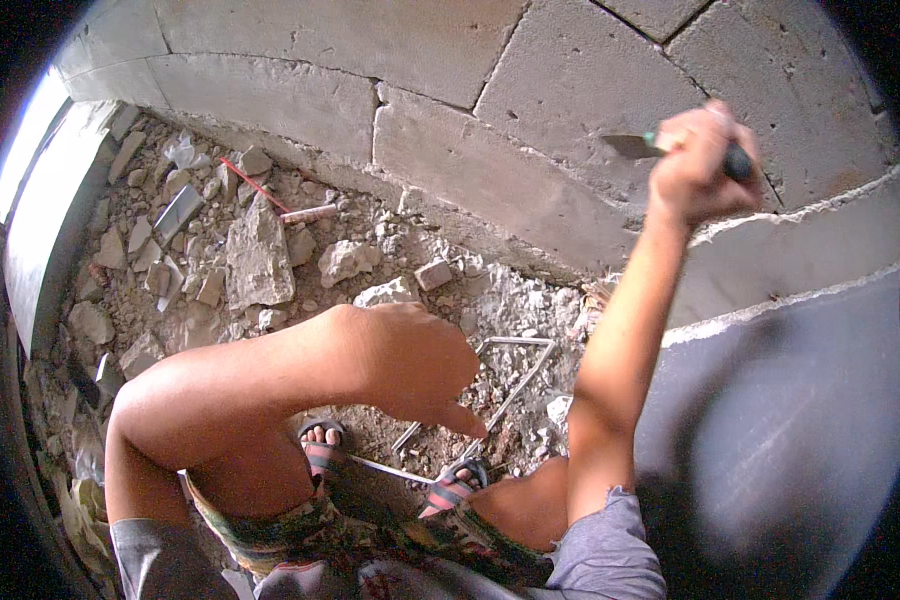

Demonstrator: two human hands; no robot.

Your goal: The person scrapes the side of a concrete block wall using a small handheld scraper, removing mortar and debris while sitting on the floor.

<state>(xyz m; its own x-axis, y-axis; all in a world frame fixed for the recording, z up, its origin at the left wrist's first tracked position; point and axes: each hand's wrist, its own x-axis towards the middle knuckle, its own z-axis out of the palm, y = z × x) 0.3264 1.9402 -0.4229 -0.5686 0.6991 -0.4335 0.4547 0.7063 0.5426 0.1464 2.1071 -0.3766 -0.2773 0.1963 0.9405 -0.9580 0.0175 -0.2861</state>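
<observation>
My right hand (pixel 705 165) is raised in front of the block wall (pixel 580 80), its fingers wrapped round the dark handle of a putty knife. The putty knife (pixel 630 147) has a short flat grey blade that points left, with a bit of green where it meets the handle. Hand and blade are slightly blurred, and I cannot tell whether the blade touches the wall. Over the rubble, in front of my body, my left hand (pixel 425 362) is bent down at the wrist. Its back faces up and hides most of the fingers; one digit sticks out to the right.
Rubble with a large broken slab (pixel 259 255) and a red stick (pixel 252 184) covers the ground along the wall. A thin pale metal frame (pixel 520 342) lies by my sandalled feet (pixel 455 485). At right, a smooth dark grey panel (pixel 780 440) stands below a rough ledge (pixel 800 245).
</observation>
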